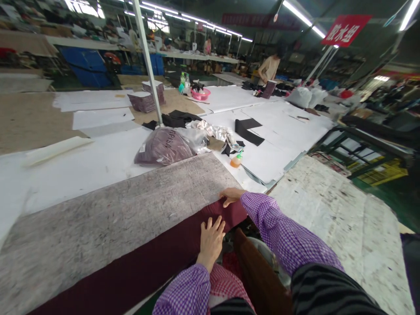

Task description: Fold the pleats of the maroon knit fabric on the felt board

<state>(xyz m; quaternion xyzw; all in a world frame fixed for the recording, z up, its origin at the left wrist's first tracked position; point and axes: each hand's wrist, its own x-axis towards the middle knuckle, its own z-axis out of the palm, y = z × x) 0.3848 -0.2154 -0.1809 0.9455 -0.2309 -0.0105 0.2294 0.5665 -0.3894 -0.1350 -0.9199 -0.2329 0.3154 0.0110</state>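
A long maroon fabric strip (144, 262) lies along the front edge of the grey, stained work surface (131, 199). My left hand (211, 240) rests on the strip with its fingers spread and nothing gripped. At the strip's right end, my right hand (231, 196) touches the fabric's upper edge, thumb and fingers apart. Purple checked sleeves cover both forearms. Beyond the hands stands a small bottle of orange liquid with a green top (236, 160). A plastic bag of maroon fabric (166, 146) sits behind the grey surface.
Black cloth pieces (248, 131) lie on the white table covering (278, 153). A metal pole (147, 61) rises behind the bag. Farther back are a pink basin (201, 94) and a person (269, 69). A stained pale table (334, 210) stands at right, near a green metal frame (364, 151).
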